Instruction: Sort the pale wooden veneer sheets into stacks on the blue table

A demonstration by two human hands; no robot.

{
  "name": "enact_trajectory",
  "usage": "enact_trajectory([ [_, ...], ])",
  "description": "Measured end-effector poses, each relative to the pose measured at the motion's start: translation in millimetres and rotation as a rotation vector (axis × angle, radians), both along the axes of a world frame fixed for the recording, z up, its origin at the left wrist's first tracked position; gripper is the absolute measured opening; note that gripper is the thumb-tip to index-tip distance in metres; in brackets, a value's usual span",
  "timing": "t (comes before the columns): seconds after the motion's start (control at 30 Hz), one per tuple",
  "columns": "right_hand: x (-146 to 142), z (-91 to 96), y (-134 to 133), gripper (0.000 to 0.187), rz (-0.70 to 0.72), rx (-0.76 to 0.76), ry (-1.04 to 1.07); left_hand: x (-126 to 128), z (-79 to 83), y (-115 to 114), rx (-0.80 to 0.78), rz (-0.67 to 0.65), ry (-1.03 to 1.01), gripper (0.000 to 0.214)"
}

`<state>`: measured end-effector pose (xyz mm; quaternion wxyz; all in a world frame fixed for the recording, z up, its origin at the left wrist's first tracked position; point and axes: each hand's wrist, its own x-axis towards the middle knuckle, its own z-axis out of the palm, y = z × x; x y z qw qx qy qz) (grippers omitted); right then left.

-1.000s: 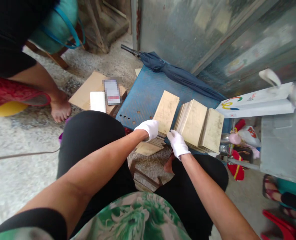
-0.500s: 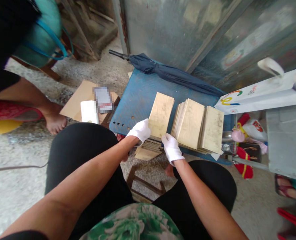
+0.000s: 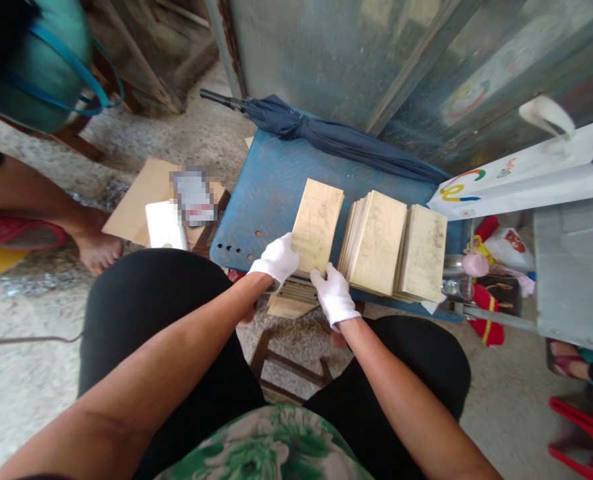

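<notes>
Both my hands wear white gloves. My left hand (image 3: 277, 259) grips the near left corner of a tan sheet (image 3: 317, 224) that lies on top of a stack of like sheets (image 3: 291, 299) at the near edge of a blue table (image 3: 271, 193). My right hand (image 3: 334, 295) is closed on the sheet's near right corner. To the right, more tan sheets (image 3: 393, 243) lie fanned out on the table.
A folded dark blue umbrella (image 3: 326, 137) lies along the table's far edge. A white paper bag (image 3: 521, 180) rests at right. A cardboard box (image 3: 151, 203) sits on the floor at left, beside another person's bare foot (image 3: 96, 247). A metal wall stands behind.
My right hand has shifted left from the fanned pile onto the near right corner of the top sheet. My left hand keeps its grip. The view has drifted slightly.
</notes>
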<state>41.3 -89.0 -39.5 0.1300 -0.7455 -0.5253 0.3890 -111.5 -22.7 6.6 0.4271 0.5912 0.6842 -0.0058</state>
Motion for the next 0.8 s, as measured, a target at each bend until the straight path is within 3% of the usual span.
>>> enact_trajectory([
  [0.3, -9, 11.3, -2, 0.026, 0.117, 0.063, -0.12, -10, -11.8, 9, 0.015, 0.113, 0.035, 0.035],
  [0.47, -8, 18.8, -2, 0.031, 0.134, 0.06, -0.083, -10, -5.9, 7, -0.045, 0.235, -0.226, 0.036],
  [0.6, -7, 24.2, 0, 0.039, 0.141, 0.092, -0.036, -6, -0.1, 3, -0.139, 0.239, -0.345, 0.029],
  [0.7, -7, 24.3, 4, 0.04, 0.073, 0.115, -0.011, -5, 9.4, 0, -0.215, 0.266, -0.419, 0.028],
  [0.8, -4, 21.3, 9, 0.044, -0.088, 0.161, 0.06, -7, 19.1, -6, -0.286, 0.327, -0.572, 0.03],
])
